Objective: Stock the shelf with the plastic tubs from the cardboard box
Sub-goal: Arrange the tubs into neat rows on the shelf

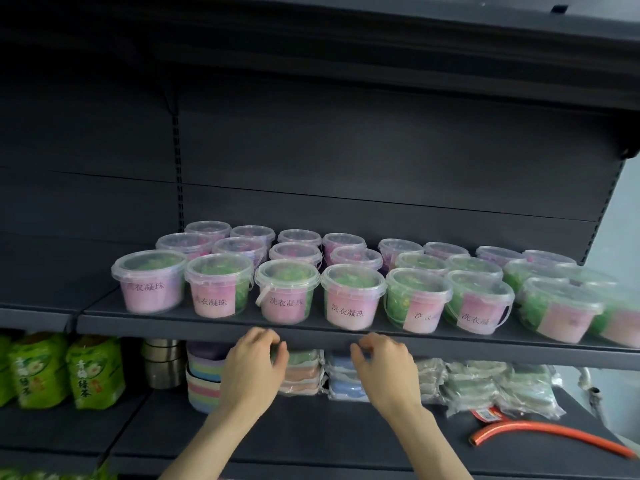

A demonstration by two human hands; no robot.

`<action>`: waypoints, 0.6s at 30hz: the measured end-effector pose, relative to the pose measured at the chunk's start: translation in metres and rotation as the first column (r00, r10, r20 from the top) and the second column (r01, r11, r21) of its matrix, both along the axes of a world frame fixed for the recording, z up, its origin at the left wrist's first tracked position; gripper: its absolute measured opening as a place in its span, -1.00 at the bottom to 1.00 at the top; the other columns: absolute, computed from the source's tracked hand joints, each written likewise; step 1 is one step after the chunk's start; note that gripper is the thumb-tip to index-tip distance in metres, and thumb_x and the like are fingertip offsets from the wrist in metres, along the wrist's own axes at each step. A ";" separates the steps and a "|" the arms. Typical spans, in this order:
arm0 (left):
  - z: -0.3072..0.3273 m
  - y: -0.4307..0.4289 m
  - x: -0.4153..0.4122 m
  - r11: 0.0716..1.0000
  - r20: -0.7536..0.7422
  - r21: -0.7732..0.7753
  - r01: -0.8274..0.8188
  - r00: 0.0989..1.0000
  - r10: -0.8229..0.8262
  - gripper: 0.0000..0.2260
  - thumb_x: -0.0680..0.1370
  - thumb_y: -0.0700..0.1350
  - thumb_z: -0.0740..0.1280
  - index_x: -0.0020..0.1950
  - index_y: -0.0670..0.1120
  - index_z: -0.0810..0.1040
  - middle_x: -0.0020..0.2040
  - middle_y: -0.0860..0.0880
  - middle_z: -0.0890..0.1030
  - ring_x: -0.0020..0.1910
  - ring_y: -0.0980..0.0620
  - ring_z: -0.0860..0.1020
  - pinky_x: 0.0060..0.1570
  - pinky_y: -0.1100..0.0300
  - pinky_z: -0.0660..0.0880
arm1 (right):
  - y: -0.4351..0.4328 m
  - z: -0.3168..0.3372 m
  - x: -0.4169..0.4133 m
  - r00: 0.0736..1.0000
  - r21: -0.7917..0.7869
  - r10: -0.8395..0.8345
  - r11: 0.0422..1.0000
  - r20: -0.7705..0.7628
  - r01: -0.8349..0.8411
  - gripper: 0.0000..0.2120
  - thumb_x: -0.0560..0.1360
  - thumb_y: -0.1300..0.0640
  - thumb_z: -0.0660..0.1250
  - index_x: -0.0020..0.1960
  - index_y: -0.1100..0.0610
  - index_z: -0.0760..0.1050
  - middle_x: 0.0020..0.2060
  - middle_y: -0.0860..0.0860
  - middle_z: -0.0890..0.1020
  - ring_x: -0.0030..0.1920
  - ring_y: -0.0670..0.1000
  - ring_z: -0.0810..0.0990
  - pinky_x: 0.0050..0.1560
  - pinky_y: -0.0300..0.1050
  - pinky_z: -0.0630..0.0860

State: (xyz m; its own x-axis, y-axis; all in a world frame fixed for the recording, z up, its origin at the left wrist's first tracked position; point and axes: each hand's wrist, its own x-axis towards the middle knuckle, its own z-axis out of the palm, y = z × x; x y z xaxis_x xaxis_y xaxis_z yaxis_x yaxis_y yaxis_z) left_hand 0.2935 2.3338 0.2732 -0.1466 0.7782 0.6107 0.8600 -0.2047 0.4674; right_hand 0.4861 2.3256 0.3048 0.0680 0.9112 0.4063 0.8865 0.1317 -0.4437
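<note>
Your plastic tubs [286, 296] stand upright on the dark shelf [166, 322], lids up, pink labels facing the near edge. They sit in 3 rows, and the rows' long axis runs left to right along the shelf. Neighbours are just beside or touching one another. The tubs at the far right are blurred. Your left hand [258, 360] and right hand [382, 362] hover just below the shelf's front lip, fingers loosely curled and holding nothing. On the lower shelf [311, 427], green tea bags [93, 372] stand at left and an orange hose [526, 427] lies at right.
</note>
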 end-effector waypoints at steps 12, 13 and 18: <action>0.139 0.066 -0.006 0.985 -0.132 0.074 0.154 0.981 -0.144 -0.84 0.56 -0.05 0.24 -0.07 -0.10 0.56 -0.10 0.03 0.57 -0.16 0.00 0.55 -0.15 0.04 0.54 | 0.066 0.119 -0.010 0.995 0.202 0.097 0.974 0.019 -0.099 -0.77 0.52 0.06 0.24 -0.10 0.20 0.57 -0.21 0.11 0.66 -0.16 0.17 0.57 -0.21 -0.07 0.49; 0.143 0.079 -0.007 0.986 -0.159 0.025 0.167 0.974 -0.161 -0.84 0.55 -0.04 0.24 -0.07 -0.09 0.56 -0.08 0.03 0.58 -0.15 0.00 0.55 -0.12 0.02 0.54 | 0.079 0.122 -0.010 0.995 0.165 0.101 0.981 0.021 -0.103 -0.78 0.51 0.06 0.25 -0.09 0.19 0.58 -0.19 0.11 0.66 -0.14 0.17 0.59 -0.15 -0.04 0.54; 0.152 0.145 -0.018 0.923 -0.252 -0.315 0.219 0.919 -0.304 -0.71 0.53 0.10 0.28 0.12 -0.07 0.53 -0.01 0.03 0.49 -0.10 0.03 0.50 -0.10 0.13 0.46 | 0.136 0.124 -0.007 0.995 0.006 0.088 0.996 0.045 -0.088 -0.74 0.49 0.03 0.29 0.13 0.09 0.58 0.04 0.10 0.65 0.02 0.14 0.59 0.06 0.01 0.55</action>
State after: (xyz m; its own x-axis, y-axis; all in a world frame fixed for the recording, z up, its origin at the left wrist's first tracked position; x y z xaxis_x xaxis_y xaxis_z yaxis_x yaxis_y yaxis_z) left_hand 0.2754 2.4788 0.4257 0.2359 0.9065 0.3502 0.8991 -0.3404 0.2754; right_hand 0.4791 2.4619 0.4288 -0.0309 0.9095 0.4146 0.8901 0.2138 -0.4026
